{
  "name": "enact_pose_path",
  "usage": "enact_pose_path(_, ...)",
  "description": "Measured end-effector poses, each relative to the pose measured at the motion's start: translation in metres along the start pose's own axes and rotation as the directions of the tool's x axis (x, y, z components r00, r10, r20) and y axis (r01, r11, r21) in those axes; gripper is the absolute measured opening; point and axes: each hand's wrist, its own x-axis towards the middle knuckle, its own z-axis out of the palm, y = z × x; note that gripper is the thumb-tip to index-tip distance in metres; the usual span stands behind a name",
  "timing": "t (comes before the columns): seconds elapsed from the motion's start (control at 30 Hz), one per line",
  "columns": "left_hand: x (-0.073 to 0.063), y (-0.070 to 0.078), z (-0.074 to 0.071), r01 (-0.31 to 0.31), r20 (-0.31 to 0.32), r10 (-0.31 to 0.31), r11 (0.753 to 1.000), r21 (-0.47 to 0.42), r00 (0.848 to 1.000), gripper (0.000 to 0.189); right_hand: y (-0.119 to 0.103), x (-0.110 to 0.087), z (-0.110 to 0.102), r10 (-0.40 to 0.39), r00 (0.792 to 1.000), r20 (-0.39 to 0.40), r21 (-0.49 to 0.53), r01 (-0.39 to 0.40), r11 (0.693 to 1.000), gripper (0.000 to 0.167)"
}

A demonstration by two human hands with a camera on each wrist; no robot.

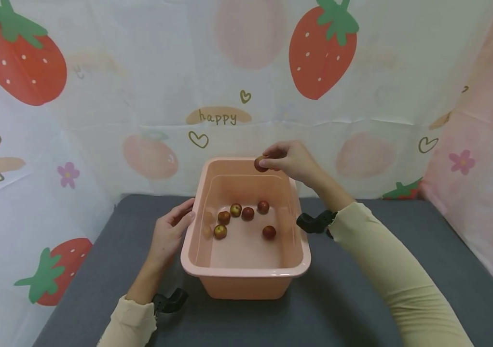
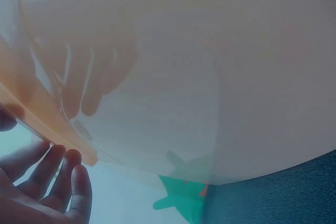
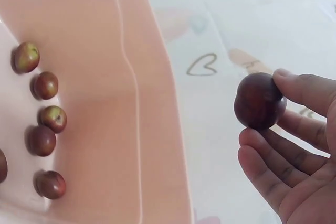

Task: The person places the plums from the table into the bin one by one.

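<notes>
My right hand [image 1: 292, 161] pinches a dark red plum [image 3: 257, 100] between thumb and fingertips, above the far right rim of a peach-coloured plastic basin [image 1: 246, 273]. Within the basin lie several small plums; one dark red plum [image 1: 269, 232] is apart at the right, and a greenish one [image 1: 220, 231] is near the left wall. My left hand [image 1: 170, 233] rests against the outside of the basin's left rim. Close up in the left wrist view, its loosely bent fingertips [image 2: 73, 157] touch the rim's edge from below.
The basin stands on a dark grey table [image 1: 342, 289]. Behind and beside it hangs a pale cloth [image 1: 164, 62] printed with strawberries and hearts. A black wrist device [image 1: 316, 222] sits on the right forearm, another one [image 1: 170, 301] on the left.
</notes>
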Motion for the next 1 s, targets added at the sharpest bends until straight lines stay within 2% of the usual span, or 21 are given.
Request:
enact_pose_path(0.37, -0.001, -0.001, -0.002, -0.004, 0.006, 0.003, 1.000, 0.013, 1.000, 0.042, -0.004, 0.011, 0.031, -0.003, 0.997, 0.077, -0.048, 0.007, 0.999, 0.030)
enact_pose_path(0.53, -0.001, 0.000, -0.001, -0.004, 0.007, 0.004, 1.000, 0.003, 1.000, 0.042, -0.006, 0.013, 0.045, 0.034, 0.993, 0.114, -0.043, -0.029, 0.999, 0.026)
enact_pose_path(0.73, -0.001, 0.000, -0.002, -0.010, 0.001, 0.010, 1.000, 0.011, 1.000, 0.042, -0.001, 0.017, 0.056, 0.082, 0.986, 0.148, -0.087, -0.069, 0.994, 0.022)
enact_pose_path(1.0, -0.001, -0.001, -0.002, -0.025, 0.005, 0.025, 1.000, -0.003, 1.000, 0.042, 0.005, 0.021, 0.068, 0.083, 0.979, 0.188, -0.119, -0.061, 0.991, 0.015)
